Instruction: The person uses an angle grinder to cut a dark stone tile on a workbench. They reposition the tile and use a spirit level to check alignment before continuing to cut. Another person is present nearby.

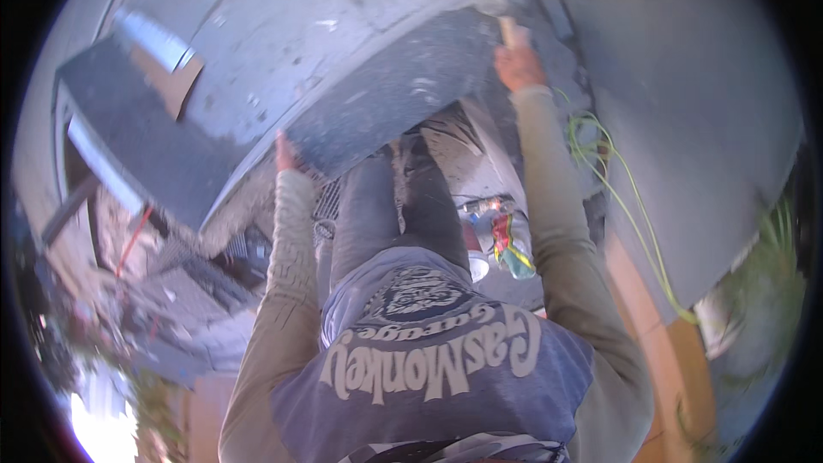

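Note:
My right hand (519,66) is closed round the light wooden handle of what looks like a hammer (492,2), its greyish head blurred by motion. The tool is over the far right end of a dark grey slab (390,90) with a pale, worn edge. At the slab's near left side my left hand (289,156) grips the edge, its thumb or a finger pointing up along it. The rest of its fingers are hidden. My legs (377,206) are just below the slab.
A yellow-green cord (630,197) loops on the right over a grey surface. A colourful bag (512,244) lies by a white can (478,266) near my legs. At the far left, a brown sheet (167,81) and silvery piece (153,37) rest on another dark slab (103,90).

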Demonstrator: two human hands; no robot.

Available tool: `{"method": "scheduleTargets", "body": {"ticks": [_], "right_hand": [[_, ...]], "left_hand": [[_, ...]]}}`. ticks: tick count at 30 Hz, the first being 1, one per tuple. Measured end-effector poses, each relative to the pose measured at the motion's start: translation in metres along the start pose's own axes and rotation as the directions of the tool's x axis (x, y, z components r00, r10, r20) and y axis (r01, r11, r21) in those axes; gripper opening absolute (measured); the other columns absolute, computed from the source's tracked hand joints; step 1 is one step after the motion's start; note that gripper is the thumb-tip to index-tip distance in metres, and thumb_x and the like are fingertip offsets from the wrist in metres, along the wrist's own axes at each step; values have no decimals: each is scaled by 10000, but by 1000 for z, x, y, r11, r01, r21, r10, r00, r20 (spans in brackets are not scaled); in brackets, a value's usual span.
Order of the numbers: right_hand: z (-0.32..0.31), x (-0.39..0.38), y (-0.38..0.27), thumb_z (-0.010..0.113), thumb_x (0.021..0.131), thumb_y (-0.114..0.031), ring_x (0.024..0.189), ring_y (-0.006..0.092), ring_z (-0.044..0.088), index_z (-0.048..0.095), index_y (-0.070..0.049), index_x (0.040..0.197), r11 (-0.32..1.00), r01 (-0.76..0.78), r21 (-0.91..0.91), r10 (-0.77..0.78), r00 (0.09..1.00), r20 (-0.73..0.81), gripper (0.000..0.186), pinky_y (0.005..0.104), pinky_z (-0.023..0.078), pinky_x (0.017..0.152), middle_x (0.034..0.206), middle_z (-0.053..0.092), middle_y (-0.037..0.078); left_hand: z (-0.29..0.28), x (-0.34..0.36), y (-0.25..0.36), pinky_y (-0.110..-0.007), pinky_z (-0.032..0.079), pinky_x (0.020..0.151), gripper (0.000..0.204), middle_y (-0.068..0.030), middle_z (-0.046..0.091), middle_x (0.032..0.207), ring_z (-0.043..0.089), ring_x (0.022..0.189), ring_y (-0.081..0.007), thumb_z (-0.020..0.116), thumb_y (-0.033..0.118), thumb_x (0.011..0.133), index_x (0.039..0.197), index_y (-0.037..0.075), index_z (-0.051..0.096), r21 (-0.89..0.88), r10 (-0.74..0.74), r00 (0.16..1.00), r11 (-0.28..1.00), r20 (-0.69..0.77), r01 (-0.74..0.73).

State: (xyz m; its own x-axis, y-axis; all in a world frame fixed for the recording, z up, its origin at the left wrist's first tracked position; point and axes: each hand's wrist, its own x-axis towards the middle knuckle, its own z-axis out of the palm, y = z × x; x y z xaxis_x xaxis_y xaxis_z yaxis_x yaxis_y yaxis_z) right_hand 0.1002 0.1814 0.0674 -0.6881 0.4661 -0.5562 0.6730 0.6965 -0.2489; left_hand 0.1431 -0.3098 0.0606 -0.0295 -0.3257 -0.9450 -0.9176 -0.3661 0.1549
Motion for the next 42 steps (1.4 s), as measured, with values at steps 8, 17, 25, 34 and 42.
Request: {"method": "scheduleTargets", "body": {"ticks": [8,17,25,34,42], "right_hand": [[-54,3,-8,621,931,-349,1070,450,668,477,-116,1366,999,54,-7,-54,998,-23,514,554,525,920,1152,703,251],[-45,4,6,625,928,-314,984,456,681,487,-124,1327,991,135,-16,-136,989,-66,463,566,525,852,1071,715,234],[-43,2,15,614,927,-312,1024,449,674,502,-128,1255,999,20,36,-20,1000,-17,392,562,516,862,1082,709,235],[-6,-99,89,618,890,-385,1034,441,675,532,-173,1289,924,-320,208,365,902,-232,460,556,512,884,1092,716,214],[74,-207,255,735,859,-397,1073,471,638,584,-139,1308,788,-573,225,611,682,-402,539,512,505,895,1159,682,215]], "left_hand": [[-8,22,0,-700,262,1127,1312,-225,284,1589,334,1425,-445,658,886,696,1639,115,171,119,-5,1000,993,-15,7],[-22,57,4,-807,242,1087,1428,-191,47,1700,112,1544,-461,704,862,679,1644,76,4,37,-160,986,987,53,158],[-29,55,6,-812,235,1093,1422,-170,18,1710,73,1559,-442,678,874,691,1640,65,-6,98,-170,984,982,60,164],[-10,19,9,-798,218,1102,1376,-156,37,1709,86,1555,-430,667,877,697,1651,148,-4,69,-178,982,982,61,173],[-17,24,9,-794,228,1112,1364,-144,138,1689,181,1531,-439,666,888,682,1641,109,88,97,-224,969,972,107,214]]}}
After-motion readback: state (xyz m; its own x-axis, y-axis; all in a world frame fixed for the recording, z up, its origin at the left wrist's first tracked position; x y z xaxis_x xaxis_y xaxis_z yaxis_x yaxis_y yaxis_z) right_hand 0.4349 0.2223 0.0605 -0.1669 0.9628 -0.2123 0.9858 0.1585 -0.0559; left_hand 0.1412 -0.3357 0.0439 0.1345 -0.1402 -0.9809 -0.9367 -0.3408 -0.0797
